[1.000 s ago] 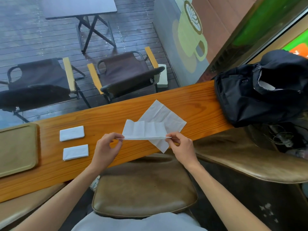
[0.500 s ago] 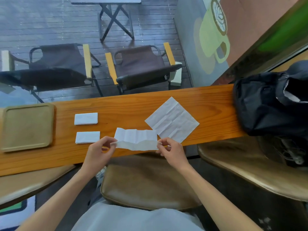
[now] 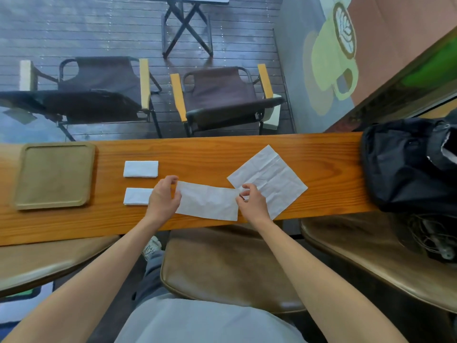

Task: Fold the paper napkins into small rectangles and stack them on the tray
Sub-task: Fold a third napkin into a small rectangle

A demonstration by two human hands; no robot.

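A white paper napkin folded in half into a long strip lies flat on the wooden counter in front of me. My left hand pinches its left end and my right hand pinches its right end. An unfolded square napkin lies just behind my right hand, partly under the strip's right end. Two small folded napkin rectangles sit to the left, one further back and one nearer, the nearer one partly hidden by my left hand. The brown tray at far left holds nothing.
A black bag fills the counter's right end. Brown stool seats stand below the near edge of the counter. Beyond the counter, through glass, are folding chairs on a deck.
The half-folded napkin, held in the air a second ago, has come down flat onto the counter with both hands still at its ends. The view has tilted downward.
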